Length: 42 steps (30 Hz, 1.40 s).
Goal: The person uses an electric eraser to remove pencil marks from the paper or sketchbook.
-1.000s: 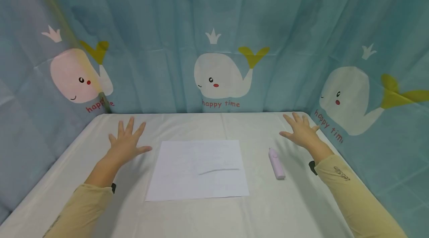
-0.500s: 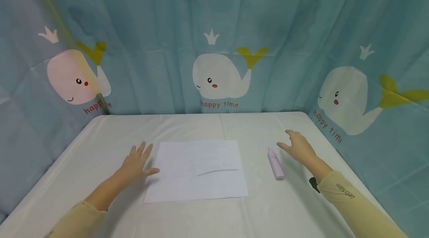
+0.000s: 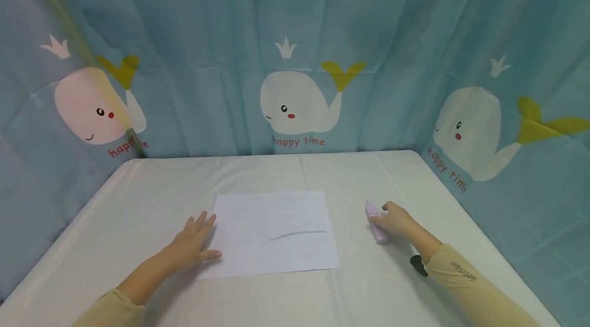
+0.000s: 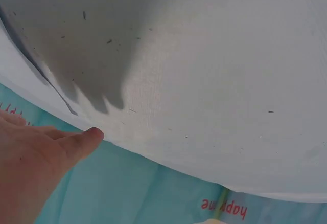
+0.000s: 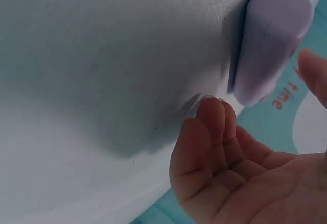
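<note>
A: Which step is in hand?
B: A pick-up of the tool seems to be being readied. It is laid on the desk, right of the paper, and is partly covered by the thumb of the right hand. A wide gap is left between thumb and fingers; whether contact is made cannot be told.
A: And the left hand?
B: It is spread wide at the paper's left edge; whether any pressure is applied cannot be told.
A: What is called for next?
B: Thumb and fingers would need to be closed round the tool's body.
A: Can any writing be read?
B: "happy time" is printed in red under 3 whales on the curtain; it is broken at left. The print on the right sleeve is too blurred to be read.
</note>
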{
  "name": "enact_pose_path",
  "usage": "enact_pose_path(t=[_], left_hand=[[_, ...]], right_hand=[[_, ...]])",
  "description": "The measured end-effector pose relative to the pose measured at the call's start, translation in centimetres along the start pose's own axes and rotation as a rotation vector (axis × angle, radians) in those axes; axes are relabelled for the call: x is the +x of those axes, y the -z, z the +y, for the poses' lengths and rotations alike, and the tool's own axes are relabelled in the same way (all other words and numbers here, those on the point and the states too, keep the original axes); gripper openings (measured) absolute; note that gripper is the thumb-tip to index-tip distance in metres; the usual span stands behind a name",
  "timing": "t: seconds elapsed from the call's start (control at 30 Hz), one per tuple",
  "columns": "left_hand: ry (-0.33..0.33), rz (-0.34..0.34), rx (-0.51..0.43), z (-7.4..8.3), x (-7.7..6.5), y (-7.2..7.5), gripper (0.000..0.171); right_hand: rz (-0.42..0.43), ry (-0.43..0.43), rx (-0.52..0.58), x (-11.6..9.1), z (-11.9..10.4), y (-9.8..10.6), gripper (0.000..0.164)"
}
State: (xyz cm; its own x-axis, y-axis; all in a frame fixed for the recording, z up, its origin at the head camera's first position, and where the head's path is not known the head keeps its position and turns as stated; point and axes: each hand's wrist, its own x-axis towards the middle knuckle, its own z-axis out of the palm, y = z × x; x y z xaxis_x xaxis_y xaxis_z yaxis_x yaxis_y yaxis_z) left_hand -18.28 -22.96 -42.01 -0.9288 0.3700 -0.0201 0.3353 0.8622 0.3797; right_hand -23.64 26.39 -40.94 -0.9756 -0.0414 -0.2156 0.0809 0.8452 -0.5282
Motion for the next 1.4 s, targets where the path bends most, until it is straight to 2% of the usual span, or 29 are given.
enact_pose_path(t=[0.17,0.33,0.5,0.73,0.97,1.13,1.4], left_hand=[[-0.012,-0.053,-0.017,-0.2,-0.1,-0.3,0.092],[-0.030,-0.110,-0.030,-0.4,-0.2,-0.7,0.089],[-0.026,-0.125,-0.008,-0.5,-0.2,-0.8,0.089],[-0.018,-0.158,-0.022,-0.5,0.1,-1.0,0.087],[0.000,-0.169,-0.026,-0.6,0.0,-1.0,0.087],[-0.014,-0.161,-0.033,-0.4,-0.1,-1.1,0.086],[-0.010,-0.148,-0.021,-0.4,-0.2,-1.1,0.086]], right_hand=[[-0.015,-0.005,0.018,0.4,0.2,-0.5,0.062],[-0.019,0.014,0.022,0.7,0.3,-0.9,0.051],[-0.023,0.055,0.015,0.7,-0.1,-1.2,0.040],[0.008,0.025,0.055,0.7,0.1,-1.0,0.038],[0.129,0.049,0.201,0.8,-0.2,0.2,0.043],[0.197,0.016,0.353,0.3,-0.8,1.2,0.047],[0.142,-0.053,0.655,0.2,-1.5,2.2,0.045]])
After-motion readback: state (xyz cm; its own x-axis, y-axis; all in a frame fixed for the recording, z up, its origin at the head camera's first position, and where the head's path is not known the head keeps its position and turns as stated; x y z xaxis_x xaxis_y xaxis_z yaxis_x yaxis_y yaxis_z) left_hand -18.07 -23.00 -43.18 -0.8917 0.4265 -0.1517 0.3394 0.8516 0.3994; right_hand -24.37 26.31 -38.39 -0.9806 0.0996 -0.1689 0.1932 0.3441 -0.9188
